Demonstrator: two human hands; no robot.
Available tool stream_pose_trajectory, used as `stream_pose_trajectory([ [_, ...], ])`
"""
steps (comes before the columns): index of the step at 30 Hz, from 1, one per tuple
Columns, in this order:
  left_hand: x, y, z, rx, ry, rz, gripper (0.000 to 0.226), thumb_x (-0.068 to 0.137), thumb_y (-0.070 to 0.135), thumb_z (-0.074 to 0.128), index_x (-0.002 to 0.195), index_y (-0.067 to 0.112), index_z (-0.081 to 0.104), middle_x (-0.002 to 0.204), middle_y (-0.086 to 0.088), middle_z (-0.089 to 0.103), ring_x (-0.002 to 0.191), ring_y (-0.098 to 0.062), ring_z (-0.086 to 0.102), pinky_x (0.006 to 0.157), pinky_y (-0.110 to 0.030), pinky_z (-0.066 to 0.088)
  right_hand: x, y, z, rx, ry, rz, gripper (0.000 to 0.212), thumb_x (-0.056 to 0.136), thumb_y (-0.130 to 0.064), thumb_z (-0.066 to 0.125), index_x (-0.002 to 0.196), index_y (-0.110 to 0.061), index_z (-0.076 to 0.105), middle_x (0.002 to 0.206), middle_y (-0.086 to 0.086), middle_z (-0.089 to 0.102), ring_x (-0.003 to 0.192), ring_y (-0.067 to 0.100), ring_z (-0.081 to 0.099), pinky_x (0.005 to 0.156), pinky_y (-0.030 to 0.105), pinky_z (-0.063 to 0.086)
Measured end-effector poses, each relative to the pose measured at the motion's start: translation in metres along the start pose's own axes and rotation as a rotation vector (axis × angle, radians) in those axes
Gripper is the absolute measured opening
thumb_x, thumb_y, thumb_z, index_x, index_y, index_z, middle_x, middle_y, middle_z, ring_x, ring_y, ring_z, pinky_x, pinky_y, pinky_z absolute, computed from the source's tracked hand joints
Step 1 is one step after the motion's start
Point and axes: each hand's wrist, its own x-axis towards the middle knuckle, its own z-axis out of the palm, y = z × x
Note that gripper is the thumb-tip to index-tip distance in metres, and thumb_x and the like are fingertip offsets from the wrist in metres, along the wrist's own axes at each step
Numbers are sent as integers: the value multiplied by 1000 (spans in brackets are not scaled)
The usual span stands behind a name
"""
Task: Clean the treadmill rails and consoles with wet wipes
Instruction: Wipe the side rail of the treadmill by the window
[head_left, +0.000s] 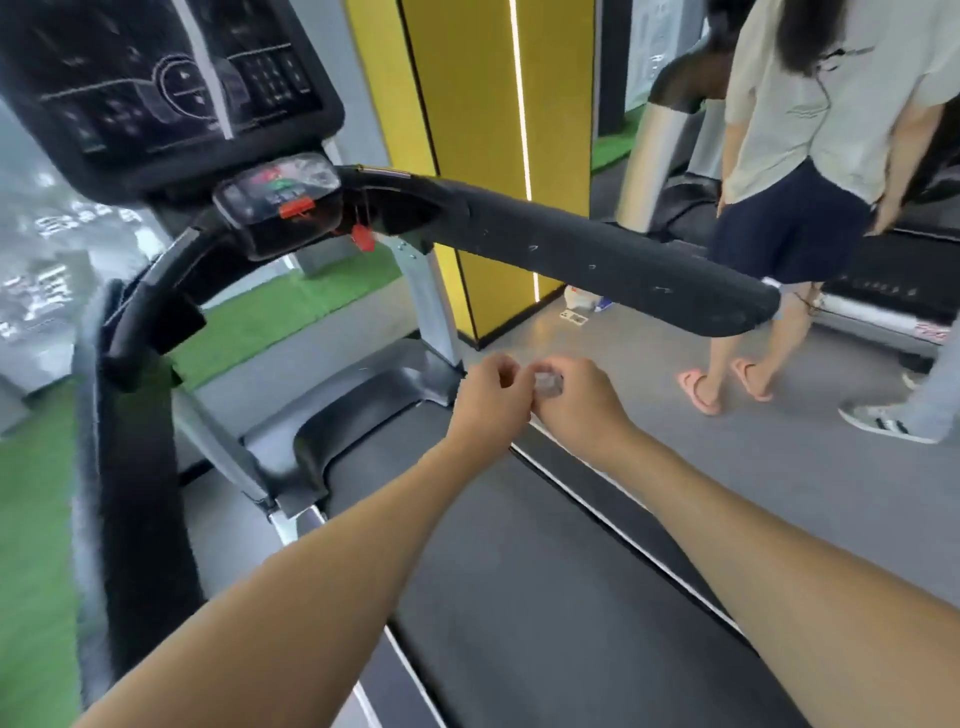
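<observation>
Two hands meet low over the front of the treadmill belt (519, 571). The right hand (582, 405) has its fingers curled round a small, scrunched-up wet wipe (548, 385) that looks pale and a bit see-through. The left hand (488, 400) is curled too and sits right beside the wipe, but the blur hides whether it grips it.

The wipe is held in the air, below the right rail (597, 254) and not touching it. That rail is a long, fat black bar with little pale specks on it. The left rail (140, 441) is black as well and bends down in a curve. Between them at the top is the big dark console (156, 88), flat and shiny. Under it is one small panel (278, 202) with a clear cover and a red clip (296, 209).

The belt is dark grey and dull. A yellow pillar (467, 130) stands behind. Green fuzzy turf (291, 312) lies on the floor. Another person (821, 130) stands nearby in two pink slippers (698, 392).
</observation>
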Motion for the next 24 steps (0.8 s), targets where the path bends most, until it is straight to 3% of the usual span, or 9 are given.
stream_pose_trajectory([
  [3, 22, 17, -23, 81, 90, -94, 19, 92, 18, 50, 73, 16, 53, 66, 0, 58, 61, -17, 52, 54, -29, 39, 39, -26, -12, 9, -141, -33, 34, 94, -17, 61, 126, -6, 61, 122, 10, 64, 113, 23, 58, 85, 29, 47],
  [6, 35, 31, -62, 126, 172, -163, 17, 92, 18, 49, 77, 15, 57, 72, -7, 64, 62, -20, 56, 54, -34, 46, 77, -59, -3, 9, -222, -62, 35, 95, -24, 58, 127, -10, 62, 126, 11, 63, 117, 27, 57, 96, 36, 47],
  [8, 44, 33, -96, 168, 240, -207, 16, 93, 19, 47, 81, 16, 57, 72, -2, 63, 60, -16, 53, 55, -35, 46, 101, -86, 14, 15, -300, -96, 34, 95, -25, 58, 126, -12, 62, 127, 10, 63, 118, 27, 56, 98, 40, 46],
  [13, 62, 11, -186, 383, 383, -328, 16, 93, 22, 47, 80, 16, 53, 69, 3, 59, 65, -22, 54, 60, -37, 47, 146, -156, 88, 112, -496, -156, 38, 94, -24, 62, 129, -9, 57, 123, 6, 62, 113, 22, 58, 94, 32, 46],
  [17, 85, -29, -250, 570, 448, -369, 16, 94, 20, 46, 79, 14, 52, 79, 0, 59, 75, -28, 54, 67, -40, 46, 177, -188, 162, 105, -614, -272, 24, 93, -17, 61, 114, -5, 63, 113, 9, 60, 101, 19, 55, 75, 19, 36],
  [20, 99, -79, -291, 703, 433, -390, 14, 95, 16, 46, 93, 12, 59, 100, -3, 61, 94, -27, 55, 79, -42, 48, 202, -197, 221, 127, -657, -319, 14, 92, -11, 58, 103, -5, 64, 100, 6, 61, 88, 17, 53, 63, 14, 34],
  [24, 105, -138, -335, 879, 348, -550, 39, 94, 14, 48, 132, 10, 54, 139, -6, 49, 127, -28, 45, 105, -40, 38, 224, -189, 300, 173, -772, -250, 9, 90, -13, 60, 97, -9, 63, 87, -3, 63, 76, 11, 57, 55, 6, 40],
])
